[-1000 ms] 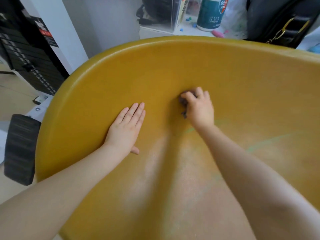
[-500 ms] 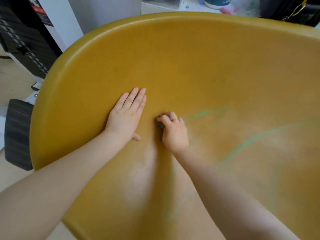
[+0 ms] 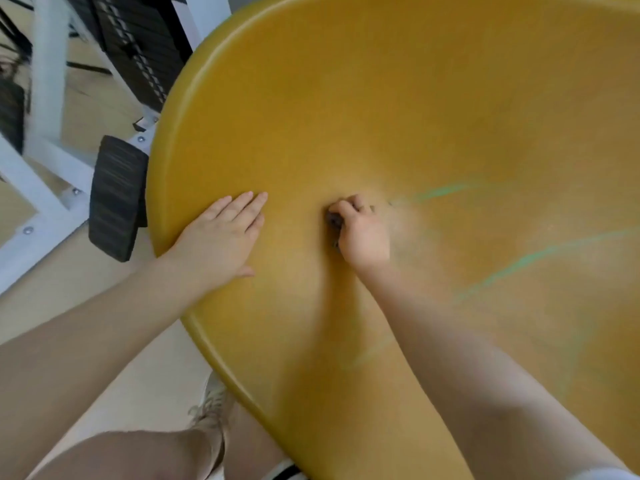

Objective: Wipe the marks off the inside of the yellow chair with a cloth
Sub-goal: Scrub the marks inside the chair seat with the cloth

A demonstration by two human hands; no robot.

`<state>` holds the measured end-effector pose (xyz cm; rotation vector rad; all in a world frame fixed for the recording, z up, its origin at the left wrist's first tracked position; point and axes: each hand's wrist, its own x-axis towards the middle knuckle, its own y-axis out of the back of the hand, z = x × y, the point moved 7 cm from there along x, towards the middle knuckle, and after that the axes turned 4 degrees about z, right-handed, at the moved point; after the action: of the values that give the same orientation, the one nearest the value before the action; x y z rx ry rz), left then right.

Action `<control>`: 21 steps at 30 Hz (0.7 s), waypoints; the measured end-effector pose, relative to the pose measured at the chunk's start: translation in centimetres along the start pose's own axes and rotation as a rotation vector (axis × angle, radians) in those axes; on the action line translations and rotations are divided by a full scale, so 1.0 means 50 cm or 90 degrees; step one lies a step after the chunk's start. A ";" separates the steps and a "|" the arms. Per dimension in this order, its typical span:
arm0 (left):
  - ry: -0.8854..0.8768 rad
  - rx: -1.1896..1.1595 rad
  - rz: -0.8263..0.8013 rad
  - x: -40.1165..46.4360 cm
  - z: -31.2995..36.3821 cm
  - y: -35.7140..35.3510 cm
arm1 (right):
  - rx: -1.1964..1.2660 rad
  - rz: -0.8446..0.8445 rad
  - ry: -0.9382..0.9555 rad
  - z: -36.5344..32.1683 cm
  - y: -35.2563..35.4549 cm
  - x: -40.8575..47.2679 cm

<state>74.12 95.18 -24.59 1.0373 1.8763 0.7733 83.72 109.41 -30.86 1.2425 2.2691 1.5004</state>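
Wiping inside the yellow chair [image 3: 381,98]

The right hand [image 3: 363,233] is fisted around a small dark cloth [image 3: 334,221], pressed on the seat at centre. Green marks [image 3: 540,258] run off toward 3 o'clock. The left hand [image 3: 218,237] lies flat, fingers spread, at 9 o'clock near the rim.

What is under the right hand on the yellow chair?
A dark scrap of cloth shows at the fingertips of the right hand, pressed on the yellow chair. The rest is covered by the fist.
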 end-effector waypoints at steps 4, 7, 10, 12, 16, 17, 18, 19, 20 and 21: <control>0.019 -0.004 -0.064 -0.056 0.017 -0.042 | -0.023 0.061 -0.138 0.037 0.013 0.034; 0.039 -0.023 -0.054 -0.066 0.030 -0.050 | 0.049 0.042 -0.125 -0.031 -0.013 -0.028; 0.044 -0.042 -0.045 -0.072 0.036 -0.046 | 0.123 -0.016 0.045 -0.160 -0.031 -0.170; 0.038 -0.048 -0.059 -0.077 0.038 -0.047 | 0.160 -0.065 0.091 -0.208 -0.027 -0.263; 0.006 -0.054 -0.120 -0.090 0.035 -0.049 | 0.191 -0.141 0.148 -0.220 -0.011 -0.319; -0.001 -0.050 -0.133 -0.092 0.035 -0.050 | 0.180 -0.155 0.147 -0.208 -0.015 -0.309; -0.005 -0.041 -0.144 -0.093 0.035 -0.052 | 0.165 -0.158 0.131 -0.192 -0.020 -0.293; -0.008 -0.027 -0.148 -0.094 0.036 -0.054 | 0.142 -0.142 0.097 -0.169 -0.025 -0.270; -0.010 -0.014 -0.145 -0.093 0.037 -0.058 | 0.115 -0.117 0.046 -0.141 -0.028 -0.242; -0.012 -0.005 -0.138 -0.092 0.038 -0.062 | 0.078 -0.096 -0.013 -0.111 -0.030 -0.213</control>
<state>76.08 89.90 -26.25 0.8169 1.9290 0.6414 86.84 97.84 -32.61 1.0827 2.4134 1.3091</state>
